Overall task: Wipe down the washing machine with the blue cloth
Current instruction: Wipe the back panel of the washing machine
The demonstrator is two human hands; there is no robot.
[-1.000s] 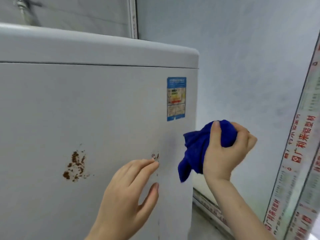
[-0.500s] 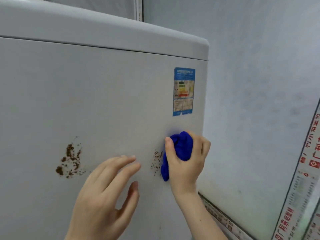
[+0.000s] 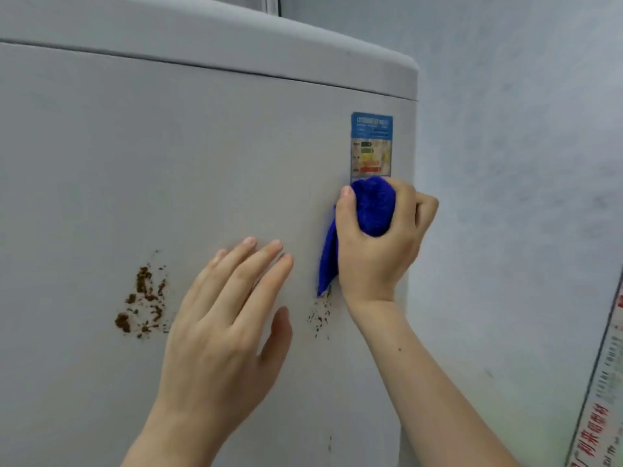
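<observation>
Pale grey wall is filling the right of the view, and the white metal side panel of the washing machine is taking up the left. Fingers of the right hand are clamping around the bunched blue microfibre cloth, pressing it to the panel just under the blue energy label sticker, with a tail of cloth hanging down along the thumb side. Half a second ago the wad was sitting lower, beside the small scatter of brown rust specks; it is now riding above them, so the stroke is travelling upward and those specks are showing uncleaned below the wrist. Fingers of the left hand are lying spread and flat on the panel, holding nothing, bracing between the specks and the larger brown rust patch farther left, which the cloth is not yet reaching. Most of the wiping appears to be ahead. No containers are appearing in view.
</observation>
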